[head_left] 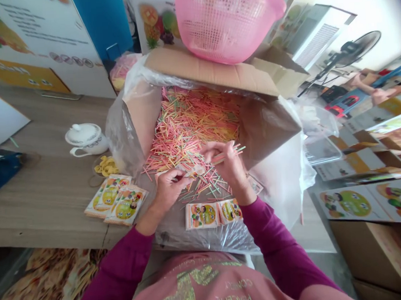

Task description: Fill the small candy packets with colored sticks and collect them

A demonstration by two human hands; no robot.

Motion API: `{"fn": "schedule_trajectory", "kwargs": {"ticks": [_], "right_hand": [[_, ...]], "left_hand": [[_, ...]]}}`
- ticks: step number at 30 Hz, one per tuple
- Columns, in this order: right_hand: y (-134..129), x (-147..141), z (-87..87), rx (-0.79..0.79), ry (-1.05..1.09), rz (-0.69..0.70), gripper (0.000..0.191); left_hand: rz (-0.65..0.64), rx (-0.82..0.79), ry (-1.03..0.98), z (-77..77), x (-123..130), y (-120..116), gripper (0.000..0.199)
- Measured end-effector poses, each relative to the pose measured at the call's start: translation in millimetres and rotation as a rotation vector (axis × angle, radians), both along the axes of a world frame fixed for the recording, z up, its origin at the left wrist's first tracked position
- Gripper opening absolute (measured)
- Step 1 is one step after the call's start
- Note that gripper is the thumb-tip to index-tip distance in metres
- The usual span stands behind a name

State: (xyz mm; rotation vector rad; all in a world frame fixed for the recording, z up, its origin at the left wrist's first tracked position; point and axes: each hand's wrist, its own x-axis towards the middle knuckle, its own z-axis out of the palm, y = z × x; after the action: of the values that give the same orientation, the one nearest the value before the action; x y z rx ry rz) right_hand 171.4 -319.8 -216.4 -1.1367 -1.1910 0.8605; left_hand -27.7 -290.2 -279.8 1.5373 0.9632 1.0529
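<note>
My left hand [170,187] pinches a small printed packet [195,171] in front of the cardboard box. Close beside it, my right hand [230,162] is closed around a few thin coloured sticks [239,149], whose ends poke out past the fingers. Under and beyond both hands lies a big heap of pink, yellow and green sticks [192,123], spilling out of the plastic-lined box [269,124]. Flat printed packets [201,215] lie on the plastic just below my hands. More stacked packets [126,205] are to the left of my left hand.
A pink plastic basket [230,23] stands at the back of the box. On the table's left are a lidded white cup [87,140] and a dish of yellow pieces [106,166]. Printed cartons [361,202] and a fan [358,50] are at right, where another person's arm [368,87] shows.
</note>
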Motion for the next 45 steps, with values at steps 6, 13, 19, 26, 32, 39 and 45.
{"fn": "schedule_trajectory", "kwargs": {"ticks": [6, 13, 19, 26, 32, 39, 45], "right_hand": [[-8.2, -21.9, 5.3, -0.055, -0.051, 0.148, 0.081], [-14.8, -8.3, 0.3, 0.017, -0.185, 0.37, 0.06], [-10.0, -13.1, -2.2, 0.092, 0.03, 0.197, 0.068], [-4.6, -26.6, -14.7, -0.054, 0.017, 0.135, 0.062], [-14.7, 37.2, -40.7, -0.022, -0.296, -0.246, 0.039], [-48.5, 71.6, -64.1, -0.225, -1.093, -0.25, 0.028], [-31.5, 71.9, -65.5, -0.368, -1.541, -0.253, 0.051]], "left_hand": [[0.002, -0.045, -0.121, 10.7, 15.3, -4.5, 0.022], [-0.011, -0.009, -0.167, 7.2, 18.1, -2.9, 0.024], [-0.081, -0.242, -0.24, 0.6, 30.0, -3.3, 0.027], [-0.167, -0.013, -0.113, -0.5, 29.8, -21.4, 0.02], [0.004, 0.304, 0.467, 18.4, -68.8, -48.2, 0.017], [0.215, 0.377, 1.296, -0.7, -164.5, -26.0, 0.04], [0.28, 0.495, 1.375, 12.5, -143.0, -21.3, 0.059]]}}
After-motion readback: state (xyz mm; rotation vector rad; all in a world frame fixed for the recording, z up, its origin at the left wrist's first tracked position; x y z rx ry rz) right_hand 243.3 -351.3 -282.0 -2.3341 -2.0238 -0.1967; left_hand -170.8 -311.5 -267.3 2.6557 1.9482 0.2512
